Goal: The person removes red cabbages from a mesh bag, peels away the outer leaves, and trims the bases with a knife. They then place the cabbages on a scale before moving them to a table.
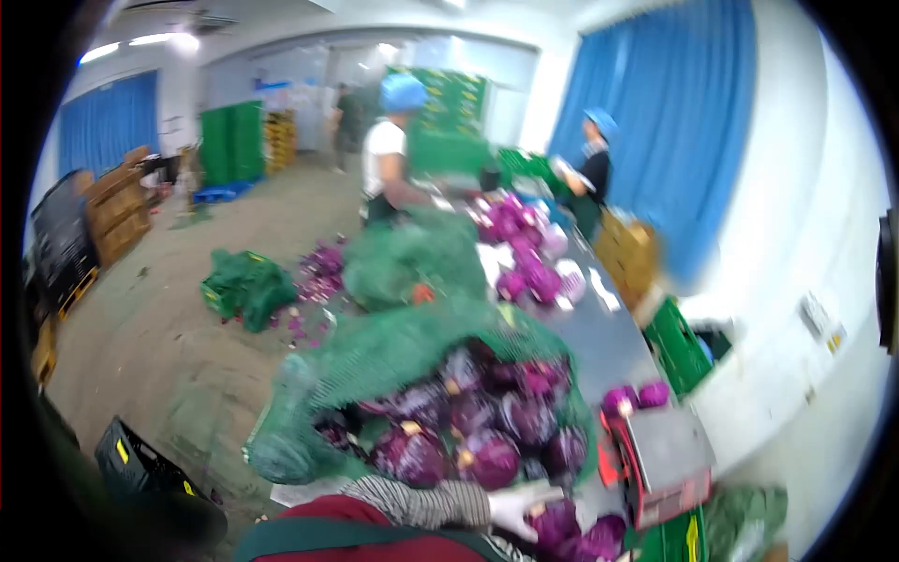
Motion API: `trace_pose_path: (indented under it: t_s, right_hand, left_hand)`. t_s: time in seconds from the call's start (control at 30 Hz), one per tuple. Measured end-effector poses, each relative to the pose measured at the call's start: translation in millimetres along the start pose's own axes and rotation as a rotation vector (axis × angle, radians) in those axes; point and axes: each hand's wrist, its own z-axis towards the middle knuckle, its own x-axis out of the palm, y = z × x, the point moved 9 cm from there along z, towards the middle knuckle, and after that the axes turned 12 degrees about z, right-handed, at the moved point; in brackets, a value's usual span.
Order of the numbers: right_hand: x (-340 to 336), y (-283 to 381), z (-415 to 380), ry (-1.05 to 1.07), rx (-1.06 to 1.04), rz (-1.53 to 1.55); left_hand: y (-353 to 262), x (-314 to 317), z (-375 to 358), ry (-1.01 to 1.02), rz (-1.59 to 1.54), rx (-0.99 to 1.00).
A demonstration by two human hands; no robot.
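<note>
Glossy, smooth-skinned purple cabbages fill a coarse green mesh sack beside a scale with a smooth, metallic-looking plate, near a smooth grey tabletop and soft blue cloth curtains.

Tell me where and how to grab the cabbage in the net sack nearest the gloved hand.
Probably best to cup the cabbage over its rounded top, fingers spread, coming from above on the near side. It is round with no handle, that face is exposed, and other cabbages crowd it left and behind.
</note>
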Motion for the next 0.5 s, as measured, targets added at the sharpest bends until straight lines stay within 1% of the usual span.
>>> trace_pose_path:
  t_s: [0.03,0.07,0.1,0.13,0.17,0.2,0.27,0.3,0.33,0.37,0.4,0.43,0.47,0.5]
  right_hand:
    - [1,10,-3,-0.012,-0.043,0.025]
    - [-21,1,13,0.106,0.101,0.248]
    - [-46,23,20,-0.064,-0.181,0.075]
    - [-50,38,12,-0.217,-0.282,0.15]
    - [-93,44,15,-0.355,-0.344,0.015]
    - [-126,54,15,-0.47,-0.405,-0.105]
    - [-137,61,-10,-0.535,-0.167,-0.534]
    - [-128,61,-17,-0.507,-0.122,-0.63]
    - [-111,57,-22,-0.413,-0.131,-0.555]
    - [-70,59,-17,-0.23,-0.275,-0.532]
    - [-27,58,-17,-0.131,-0.322,-0.542]
    - [16,56,-19,-0.03,-0.368,-0.545]
    - [49,48,-16,0.014,-0.328,-0.478]
    - [59,28,3,0.118,-0.324,-0.42]
  left_hand:
    - [-5,-11,5,0.16,-0.105,-0.048]
    - [14,9,5,0.192,-0.386,-0.106]
    - [30,16,6,0.157,-0.334,-0.089]
    - [60,50,7,0.126,-0.528,-0.115]
    - [53,47,1,0.155,-0.5,-0.226]
    - [50,29,1,0.176,-0.439,-0.323]
    - [40,18,3,0.177,-0.391,-0.333]
    - [39,20,5,0.204,-0.267,-0.313]
    - [34,19,8,0.214,-0.209,-0.279]
    - [25,16,9,0.206,-0.13,-0.241]
    - [18,14,11,0.199,-0.05,-0.203]
    - [9,13,12,0.136,-0.007,-0.136]
    - [-1,14,11,0.07,0.04,-0.068]
    - [-11,12,10,0.005,0.09,0.003]
